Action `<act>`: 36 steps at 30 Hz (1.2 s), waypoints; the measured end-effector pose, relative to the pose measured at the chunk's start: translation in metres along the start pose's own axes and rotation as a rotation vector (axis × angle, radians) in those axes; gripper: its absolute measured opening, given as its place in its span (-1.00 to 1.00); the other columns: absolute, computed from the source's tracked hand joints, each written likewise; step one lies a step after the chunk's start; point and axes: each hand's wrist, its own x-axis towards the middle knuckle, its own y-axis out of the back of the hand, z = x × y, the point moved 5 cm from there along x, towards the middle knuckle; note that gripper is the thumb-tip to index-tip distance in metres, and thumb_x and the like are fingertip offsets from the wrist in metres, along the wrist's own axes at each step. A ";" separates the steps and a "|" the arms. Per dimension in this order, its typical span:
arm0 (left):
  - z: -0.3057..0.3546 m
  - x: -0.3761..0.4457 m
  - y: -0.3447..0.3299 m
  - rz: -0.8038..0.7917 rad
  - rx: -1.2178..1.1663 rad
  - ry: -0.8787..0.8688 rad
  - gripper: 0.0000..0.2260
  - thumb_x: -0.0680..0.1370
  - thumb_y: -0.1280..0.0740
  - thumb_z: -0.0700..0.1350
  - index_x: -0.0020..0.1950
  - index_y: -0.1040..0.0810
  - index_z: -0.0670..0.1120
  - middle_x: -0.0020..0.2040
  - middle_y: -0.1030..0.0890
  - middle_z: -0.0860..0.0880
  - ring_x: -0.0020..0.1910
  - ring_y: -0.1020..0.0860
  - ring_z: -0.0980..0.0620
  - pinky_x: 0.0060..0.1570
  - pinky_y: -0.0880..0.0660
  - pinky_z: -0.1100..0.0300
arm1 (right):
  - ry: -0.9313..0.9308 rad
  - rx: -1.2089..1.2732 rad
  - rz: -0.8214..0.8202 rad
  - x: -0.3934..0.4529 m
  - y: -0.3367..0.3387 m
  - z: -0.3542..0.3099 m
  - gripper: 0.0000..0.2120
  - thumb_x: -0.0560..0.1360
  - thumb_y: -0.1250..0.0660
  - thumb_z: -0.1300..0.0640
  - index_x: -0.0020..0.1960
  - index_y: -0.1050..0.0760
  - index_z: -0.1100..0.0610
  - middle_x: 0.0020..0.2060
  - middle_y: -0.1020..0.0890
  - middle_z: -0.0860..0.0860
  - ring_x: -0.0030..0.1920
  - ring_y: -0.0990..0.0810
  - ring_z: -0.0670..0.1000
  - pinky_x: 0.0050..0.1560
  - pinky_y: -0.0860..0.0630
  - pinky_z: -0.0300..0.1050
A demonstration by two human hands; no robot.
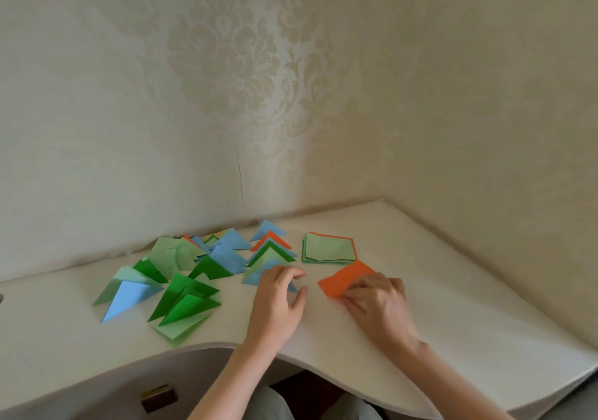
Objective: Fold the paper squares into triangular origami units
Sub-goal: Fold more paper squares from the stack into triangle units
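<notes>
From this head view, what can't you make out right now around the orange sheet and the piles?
- Orange paper: its near edge is hidden under the right hand, so any crease there is unseen.
- Stack of unfolded squares: only the edges show, too thin to count.
- Blue triangle: partly covered by the left hand.
- Far pile of folded triangles: overlapping, number unclear.
- Dark object below the table: too small to identify.

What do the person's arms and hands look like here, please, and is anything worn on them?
Both forearms are bare, with no sleeves in view. The left hand and right hand wear no gloves, and no rings, watch or bracelets show. Nails look short and unpainted.
</notes>
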 end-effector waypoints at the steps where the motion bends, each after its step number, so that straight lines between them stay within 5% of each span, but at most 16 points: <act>1: 0.006 -0.001 -0.006 -0.042 -0.024 -0.011 -0.77 0.46 -0.42 -0.17 0.08 -0.55 0.02 -0.02 -0.51 0.18 0.03 -0.43 0.22 0.04 -0.36 0.43 | -0.017 0.014 -0.022 -0.003 -0.002 0.002 -0.90 0.40 -0.35 -0.08 -0.14 -0.64 -0.17 -0.18 -0.61 -0.24 -0.14 -0.57 -0.07 -0.13 -0.34 -0.09; 7: 0.023 -0.004 -0.041 -0.293 -0.082 -0.033 -0.71 0.47 -0.32 -0.16 0.18 -0.50 0.06 0.05 -0.54 0.18 0.09 -0.45 0.25 0.11 -0.31 0.48 | -0.101 0.170 -0.070 -0.007 -0.002 0.008 -0.86 0.40 -0.38 -0.07 -0.06 -0.61 -0.23 -0.14 -0.59 -0.28 -0.12 -0.54 -0.12 -0.11 -0.46 -0.05; 17: 0.024 0.009 -0.052 -0.212 -0.060 -0.023 -0.83 0.46 -0.41 -0.05 0.04 -0.58 0.04 -0.15 -0.60 0.19 -0.08 -0.49 0.15 -0.02 -0.42 0.26 | -0.322 0.365 -0.137 -0.002 -0.008 0.021 -0.84 0.36 -0.47 -0.03 -0.06 -0.62 -0.10 -0.24 -0.61 -0.23 -0.14 -0.54 -0.28 -0.18 -0.41 -0.46; 26: 0.019 0.013 -0.057 -0.206 -0.082 0.073 -0.83 0.43 -0.43 -0.06 -0.02 -0.56 0.14 -0.23 -0.58 0.24 -0.10 -0.47 0.20 -0.07 -0.41 0.29 | -0.438 0.277 -0.176 0.001 -0.015 0.022 -0.78 0.33 -0.46 -0.11 -0.17 -0.42 -0.27 -0.33 -0.50 -0.17 -0.28 -0.48 -0.21 -0.08 -0.46 -0.11; 31: 0.017 0.011 -0.057 -0.213 -0.100 0.103 -0.82 0.44 -0.41 -0.09 -0.02 -0.56 0.14 -0.22 -0.58 0.25 -0.09 -0.48 0.19 -0.06 -0.43 0.26 | -0.511 0.325 -0.279 0.009 -0.019 0.024 -0.73 0.31 -0.50 -0.09 -0.10 -0.46 -0.22 -0.33 -0.48 -0.15 -0.29 -0.45 -0.20 -0.09 -0.43 -0.16; 36: 0.014 0.009 -0.056 -0.232 -0.114 0.130 -0.82 0.47 -0.38 -0.12 -0.01 -0.56 0.14 -0.17 -0.59 0.26 -0.06 -0.48 0.23 -0.06 -0.43 0.30 | -0.502 0.387 -0.300 0.008 -0.018 0.029 -0.76 0.32 -0.49 0.15 -0.11 -0.53 -0.11 -0.31 -0.50 -0.13 -0.27 -0.45 -0.08 -0.17 -0.41 -0.24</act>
